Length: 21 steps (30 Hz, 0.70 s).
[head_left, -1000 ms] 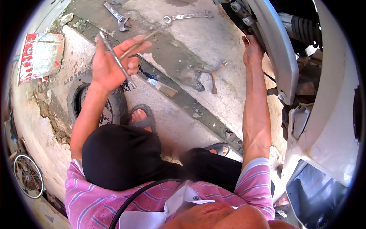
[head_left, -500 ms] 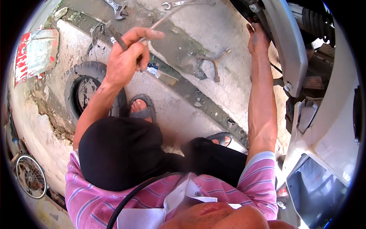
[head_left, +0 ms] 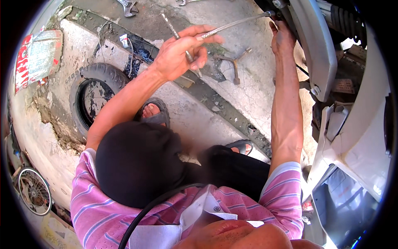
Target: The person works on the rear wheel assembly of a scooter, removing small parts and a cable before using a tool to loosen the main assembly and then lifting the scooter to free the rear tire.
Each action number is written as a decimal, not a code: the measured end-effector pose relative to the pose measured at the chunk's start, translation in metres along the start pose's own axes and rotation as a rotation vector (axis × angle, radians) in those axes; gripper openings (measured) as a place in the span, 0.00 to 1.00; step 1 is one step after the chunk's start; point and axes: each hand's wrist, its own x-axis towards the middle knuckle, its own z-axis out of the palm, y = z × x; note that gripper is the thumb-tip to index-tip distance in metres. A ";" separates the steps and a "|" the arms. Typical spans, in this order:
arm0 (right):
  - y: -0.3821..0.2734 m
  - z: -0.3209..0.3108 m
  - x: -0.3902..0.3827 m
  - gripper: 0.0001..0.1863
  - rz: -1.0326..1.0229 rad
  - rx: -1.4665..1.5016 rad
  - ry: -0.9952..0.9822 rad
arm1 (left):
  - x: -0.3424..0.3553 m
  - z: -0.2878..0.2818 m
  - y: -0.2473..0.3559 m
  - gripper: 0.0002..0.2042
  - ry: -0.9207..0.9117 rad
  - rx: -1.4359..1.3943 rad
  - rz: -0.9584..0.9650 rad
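Jutting from the clasping left hand (head_left: 176, 57), a T-handle tool (head_left: 234, 24) ends near the right hand (head_left: 284, 39), its grip unclear.

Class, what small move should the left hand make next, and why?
Perhaps gently seat the T-handle tool: the left hand holds it by the crossbar, its far tip is at the white vehicle, and whether that tip is engaged is unclear.

We find the left hand (head_left: 179, 56) near twelve o'clock, partly curled, the left forearm (head_left: 124, 101) slanting toward one-thirty; we record the right hand (head_left: 284, 40) near one-thirty, the right forearm (head_left: 287, 110) pointing toward twelve.
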 end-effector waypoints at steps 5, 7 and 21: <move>0.006 -0.006 0.003 0.25 0.004 0.053 0.004 | 0.012 0.000 -0.007 0.22 0.006 -0.079 0.004; 0.010 -0.015 0.013 0.25 0.006 0.073 -0.015 | 0.017 -0.006 -0.013 0.20 -0.056 -0.202 -0.008; 0.015 -0.023 0.018 0.23 0.052 0.063 -0.015 | 0.030 -0.016 -0.052 0.25 0.032 -0.851 -0.217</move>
